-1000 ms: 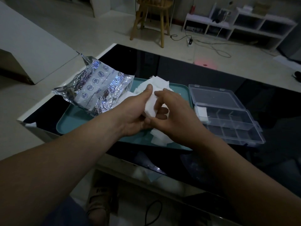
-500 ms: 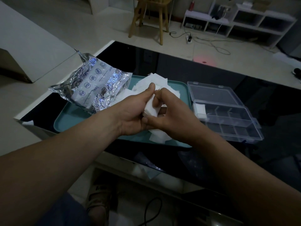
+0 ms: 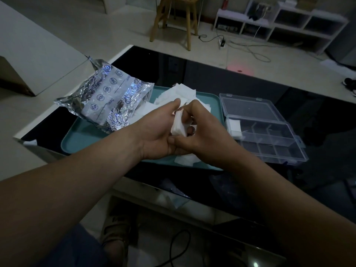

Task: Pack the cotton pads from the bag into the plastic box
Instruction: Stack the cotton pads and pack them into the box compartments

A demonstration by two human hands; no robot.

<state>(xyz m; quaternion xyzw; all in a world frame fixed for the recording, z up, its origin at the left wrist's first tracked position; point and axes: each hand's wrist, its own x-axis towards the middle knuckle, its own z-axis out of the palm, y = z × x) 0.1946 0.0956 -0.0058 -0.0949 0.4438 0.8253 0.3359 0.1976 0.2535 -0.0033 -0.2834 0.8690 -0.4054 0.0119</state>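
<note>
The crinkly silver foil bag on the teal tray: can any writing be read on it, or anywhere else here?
"Date": on the white strip of the silver foil bag, beside a blank line.
A second word higher on that strip, ending "ent": the rest too blurred to read.
Round blue icons on the strip: pictures, no letters.
Clear plastic box, teal plastic tray: no text visible.

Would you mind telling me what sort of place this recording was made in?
Probably a home living room: a glass table, a wooden chair on the bare floor, and a white shelf unit with a power strip beside it.
</note>
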